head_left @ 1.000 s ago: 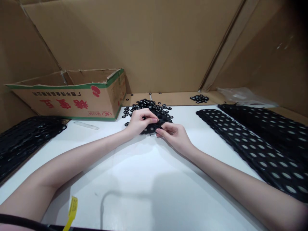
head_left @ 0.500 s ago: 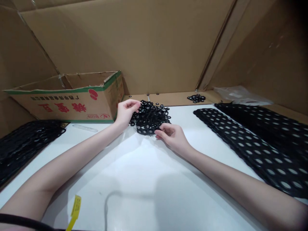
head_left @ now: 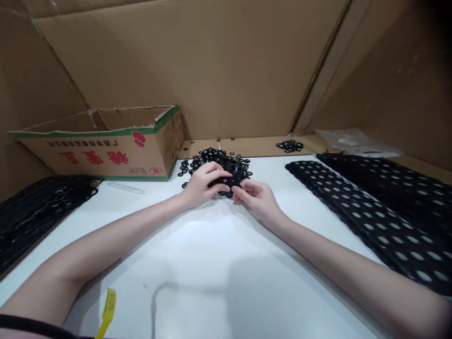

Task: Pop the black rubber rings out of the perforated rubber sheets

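A heap of small black rings lies at the middle of the white table. My left hand reaches over the heap's near side, thumb and forefinger apart with black material between them and not clearly gripping it. Close to its fingertips, my right hand has thumb and forefinger closed on the end of a black perforated strip. Most of that strip is hidden behind the fingers. Several loose rings lie left of the heap.
Black perforated sheets are stacked at the right, with a clear plastic bag behind. A small ring pile sits at the back. At left stand a cardboard box, dark sheets and a clear stick.
My left hand has come down and right, from the heap's upper left to beside my right hand. Several rings now lie spread at the heap's left. My right hand stays nearly in place.
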The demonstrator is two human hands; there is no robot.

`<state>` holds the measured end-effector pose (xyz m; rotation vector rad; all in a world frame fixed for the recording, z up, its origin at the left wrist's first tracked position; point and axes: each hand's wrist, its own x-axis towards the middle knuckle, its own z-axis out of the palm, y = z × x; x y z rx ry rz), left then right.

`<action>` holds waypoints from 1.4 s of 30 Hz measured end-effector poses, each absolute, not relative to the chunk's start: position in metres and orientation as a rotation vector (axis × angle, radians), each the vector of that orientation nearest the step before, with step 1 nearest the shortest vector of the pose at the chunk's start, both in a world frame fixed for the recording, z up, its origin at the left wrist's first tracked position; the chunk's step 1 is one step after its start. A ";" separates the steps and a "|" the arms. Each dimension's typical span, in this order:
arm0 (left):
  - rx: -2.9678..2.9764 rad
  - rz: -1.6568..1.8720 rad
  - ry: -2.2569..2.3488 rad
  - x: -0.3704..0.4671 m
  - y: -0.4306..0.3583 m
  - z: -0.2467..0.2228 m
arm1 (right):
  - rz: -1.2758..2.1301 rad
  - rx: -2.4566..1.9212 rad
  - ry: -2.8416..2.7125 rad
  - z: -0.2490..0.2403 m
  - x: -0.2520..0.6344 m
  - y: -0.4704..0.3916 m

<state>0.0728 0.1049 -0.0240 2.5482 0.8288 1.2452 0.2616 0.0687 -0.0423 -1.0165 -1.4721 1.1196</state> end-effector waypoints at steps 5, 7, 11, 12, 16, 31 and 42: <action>2.245 1.319 0.877 0.080 0.112 -0.027 | 1.089 -1.060 -1.528 -0.036 0.260 0.066; 2.000 1.415 0.966 0.074 0.121 -0.023 | 1.071 -1.077 -1.550 -0.035 0.260 0.065; 1.660 1.602 1.103 0.054 0.141 -0.023 | 1.087 -1.049 -1.532 -0.039 0.261 0.066; 1.655 1.594 1.129 0.051 0.144 -0.025 | 1.107 -1.028 -1.510 -0.041 0.261 0.067; 1.909 1.466 1.183 0.049 0.138 -0.030 | 1.183 -0.952 -1.392 -0.045 0.263 0.071; 2.649 1.088 0.728 0.068 0.106 -0.030 | 1.220 -0.875 -1.176 -0.037 0.264 0.070; 1.908 1.084 0.687 0.078 0.098 -0.030 | 1.257 -0.799 -1.141 -0.035 0.263 0.071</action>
